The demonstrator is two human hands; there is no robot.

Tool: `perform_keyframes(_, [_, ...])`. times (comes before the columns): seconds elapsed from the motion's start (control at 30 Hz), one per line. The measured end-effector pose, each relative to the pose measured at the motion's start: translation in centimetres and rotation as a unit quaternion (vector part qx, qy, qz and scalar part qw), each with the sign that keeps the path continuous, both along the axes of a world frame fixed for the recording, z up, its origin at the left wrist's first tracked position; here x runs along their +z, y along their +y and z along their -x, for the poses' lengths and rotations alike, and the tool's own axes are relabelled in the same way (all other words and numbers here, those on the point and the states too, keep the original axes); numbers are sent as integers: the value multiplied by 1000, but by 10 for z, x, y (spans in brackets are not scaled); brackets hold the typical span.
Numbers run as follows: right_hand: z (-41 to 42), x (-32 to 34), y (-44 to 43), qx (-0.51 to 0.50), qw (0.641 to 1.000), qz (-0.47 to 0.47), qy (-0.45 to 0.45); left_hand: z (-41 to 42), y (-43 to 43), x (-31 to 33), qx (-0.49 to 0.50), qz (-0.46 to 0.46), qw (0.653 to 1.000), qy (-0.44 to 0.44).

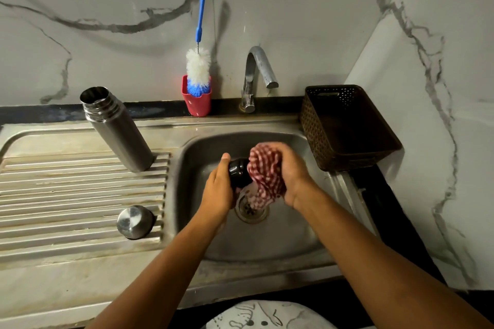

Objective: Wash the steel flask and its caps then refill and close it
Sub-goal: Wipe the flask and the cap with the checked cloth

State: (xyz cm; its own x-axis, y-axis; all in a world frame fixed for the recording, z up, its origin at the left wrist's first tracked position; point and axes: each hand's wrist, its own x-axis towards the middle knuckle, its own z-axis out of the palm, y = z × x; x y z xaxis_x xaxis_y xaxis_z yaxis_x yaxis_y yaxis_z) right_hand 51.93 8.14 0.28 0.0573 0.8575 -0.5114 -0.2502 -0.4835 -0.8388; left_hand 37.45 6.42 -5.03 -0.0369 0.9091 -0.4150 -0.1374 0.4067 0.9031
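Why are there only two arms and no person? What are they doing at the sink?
The camera sits on the person's head and looks down, so you see only their arms. The left hand holds a black cap over the sink. The right hand grips a red checked cloth against the cap. On the draining board stand the open steel flask and a steel cap. Behind are a tap, a bottle brush in a red cup, and a brown basket.
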Motion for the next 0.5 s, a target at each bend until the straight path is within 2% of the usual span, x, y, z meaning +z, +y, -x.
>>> perform_keyframes(0.07, [6, 6, -5, -30, 988, -146, -38, -1, 1, 1, 16, 29, 999, -6])
perform_keyframes(0.13, [23, 2, -14, 18, 932, -306, -191, -5, -1, -1, 1, 3, 1000, 21])
perform_keyframes(0.17, [31, -10, -17, 63, 899, -342, -265, -8, -4, -2, -15, -31, 998, 43])
perform_keyframes(0.2, [35, -20, -18, 92, 885, -332, -315, -10, -8, -4, -23, -61, 996, 62])
perform_keyframes(0.23, [37, -24, -18, 96, 901, -291, -306, -10, -15, -2, -24, -75, 995, 64])
perform_keyframes(0.3, [34, -16, -15, 81, 971, -152, -165, -8, -22, -1, -23, -75, 995, 54])
perform_keyframes(0.33, [29, -9, -14, 72, 992, -70, -80, -9, -25, 2, -16, -64, 997, 46])
perform_keyframes(0.4, [22, 5, -15, 76, 994, 58, 48, -9, -29, 11, -5, -67, 997, 38])
perform_keyframes(0.5, [25, 10, -23, 6, 989, 96, 115, -9, -31, 23, 7, -124, 987, 107])
